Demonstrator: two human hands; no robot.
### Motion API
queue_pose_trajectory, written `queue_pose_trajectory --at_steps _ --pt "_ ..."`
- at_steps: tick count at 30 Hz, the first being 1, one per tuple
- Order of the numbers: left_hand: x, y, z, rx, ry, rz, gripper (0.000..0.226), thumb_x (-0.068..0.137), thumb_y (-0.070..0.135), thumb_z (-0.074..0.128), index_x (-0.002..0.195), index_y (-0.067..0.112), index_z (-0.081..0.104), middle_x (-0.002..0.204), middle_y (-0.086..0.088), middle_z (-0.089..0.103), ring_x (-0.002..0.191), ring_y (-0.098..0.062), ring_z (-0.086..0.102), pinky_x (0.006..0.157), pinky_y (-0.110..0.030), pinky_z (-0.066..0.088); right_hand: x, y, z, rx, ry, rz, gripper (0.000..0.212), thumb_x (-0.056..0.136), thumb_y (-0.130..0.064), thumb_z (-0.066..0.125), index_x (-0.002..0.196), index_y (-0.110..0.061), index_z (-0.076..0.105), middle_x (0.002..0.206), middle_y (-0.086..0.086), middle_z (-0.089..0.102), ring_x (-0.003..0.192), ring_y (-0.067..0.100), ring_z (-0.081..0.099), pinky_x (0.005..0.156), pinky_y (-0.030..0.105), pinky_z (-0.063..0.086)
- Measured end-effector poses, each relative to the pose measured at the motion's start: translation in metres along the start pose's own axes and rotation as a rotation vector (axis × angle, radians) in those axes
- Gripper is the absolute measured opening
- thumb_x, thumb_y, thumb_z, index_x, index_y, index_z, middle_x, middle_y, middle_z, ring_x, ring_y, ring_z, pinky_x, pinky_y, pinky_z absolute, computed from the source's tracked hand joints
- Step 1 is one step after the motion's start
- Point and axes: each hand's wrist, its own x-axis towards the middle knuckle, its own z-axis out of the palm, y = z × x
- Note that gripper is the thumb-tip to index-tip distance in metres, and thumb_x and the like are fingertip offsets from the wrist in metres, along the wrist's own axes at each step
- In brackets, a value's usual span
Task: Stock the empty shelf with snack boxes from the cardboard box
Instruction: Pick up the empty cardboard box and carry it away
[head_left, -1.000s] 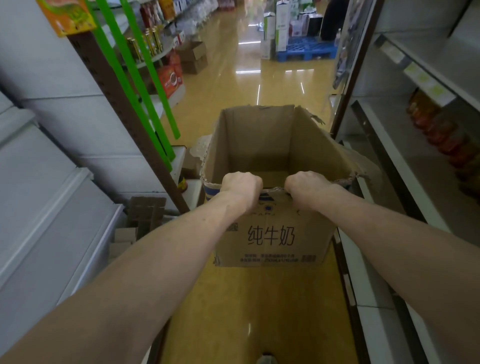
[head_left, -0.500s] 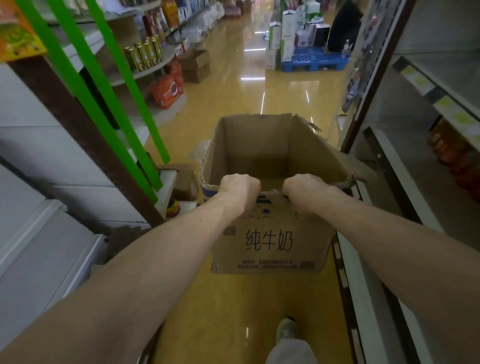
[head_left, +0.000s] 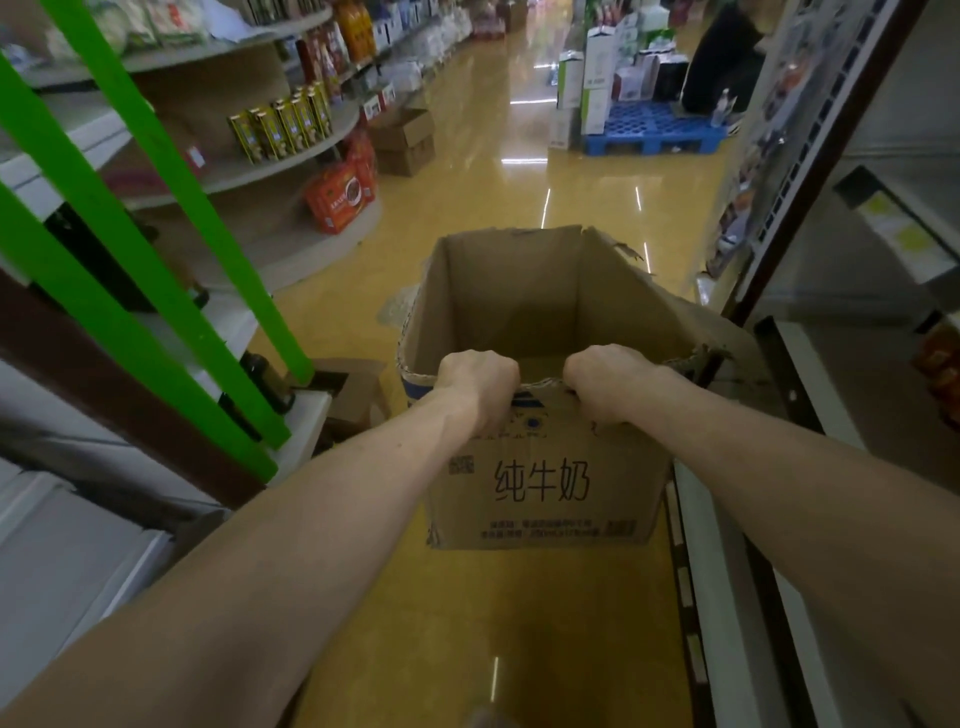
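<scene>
An open brown cardboard box (head_left: 540, 483) with dark printed characters on its near side hangs above the yellow floor in the aisle. My left hand (head_left: 477, 382) and my right hand (head_left: 605, 379) both grip its near top rim, side by side. What I can see of the box's inside looks bare; its bottom is partly hidden by my hands. A white shelf unit (head_left: 810, 415) runs along the right, with orange-red packs (head_left: 943, 371) at its far right edge.
Left of the aisle stand green slanted bars (head_left: 171, 218), rounded shelves with yellow boxes (head_left: 283, 127) and an orange carton (head_left: 340, 195). Cardboard boxes (head_left: 405, 137) sit on the floor ahead. A blue pallet (head_left: 654, 132) with stacked goods stands farther down the aisle.
The view has advanced down the aisle with the box carried along. The left shelving and green bars have slid nearer and leftward. Both hands keep the same grip.
</scene>
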Motion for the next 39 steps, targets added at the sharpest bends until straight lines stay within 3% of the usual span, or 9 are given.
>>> queue_pose_trajectory --at_steps 5,13,17,26,35,39 --pt "0.052 -0.017 -0.004 0.007 -0.015 -0.014 0.003 0.093 0.02 0.061 0.093 0.018 0.063 0.079 0.0 0.058 0.07 -0.019 0.057 0.059 -0.03 0.042 0.052 0.018 -0.013 0.007 -0.013 -0.012 0.019 0.094 -0.016 0.056 0.113 -0.017 0.056 0.081 -0.002 0.048 0.08 0.016 0.052 0.07 0.028 0.046" --pt "0.159 -0.066 -0.003 -0.035 -0.076 -0.045 0.011 0.094 0.02 0.058 0.083 0.019 0.056 0.069 0.001 0.049 0.07 -0.021 0.054 0.06 -0.032 0.04 0.166 0.043 -0.042 -0.039 -0.072 -0.033 0.023 0.093 -0.014 0.057 0.116 -0.014 0.056 0.092 0.002 0.054 0.083 0.018 0.054 0.072 0.029 0.049" --pt "0.211 -0.091 -0.01 -0.06 -0.1 -0.046 0.014 0.095 0.024 0.06 0.083 0.02 0.054 0.068 0.001 0.048 0.072 -0.022 0.053 0.061 -0.033 0.04 0.223 0.056 -0.058 -0.053 -0.094 -0.025 0.022 0.093 -0.013 0.057 0.115 -0.014 0.057 0.092 0.002 0.054 0.082 0.018 0.054 0.067 0.029 0.046" --pt "0.312 -0.142 -0.026 -0.057 -0.048 -0.074 0.012 0.095 0.013 0.057 0.087 0.019 0.051 0.08 -0.003 0.053 0.075 -0.023 0.051 0.063 -0.033 0.04 0.334 0.084 -0.095 -0.047 -0.089 -0.064 0.021 0.094 -0.015 0.056 0.115 -0.015 0.057 0.093 0.002 0.054 0.085 0.018 0.055 0.073 0.029 0.049" --pt "0.428 -0.175 -0.034 -0.093 -0.123 -0.164 0.011 0.095 0.019 0.059 0.085 0.019 0.056 0.067 0.001 0.049 0.071 -0.02 0.054 0.06 -0.032 0.041 0.459 0.131 -0.121 -0.092 -0.123 -0.177 0.014 0.095 -0.014 0.053 0.109 -0.015 0.054 0.079 -0.002 0.045 0.069 0.014 0.046 0.065 0.028 0.04" --pt "0.487 -0.183 -0.047 -0.155 -0.15 -0.191 0.01 0.094 0.022 0.061 0.085 0.019 0.059 0.068 0.001 0.051 0.065 -0.016 0.052 0.06 -0.031 0.043 0.517 0.166 -0.14 -0.113 -0.143 -0.227 0.007 0.094 -0.014 0.054 0.1 -0.017 0.052 0.084 -0.001 0.05 0.07 0.013 0.048 0.066 0.027 0.04"
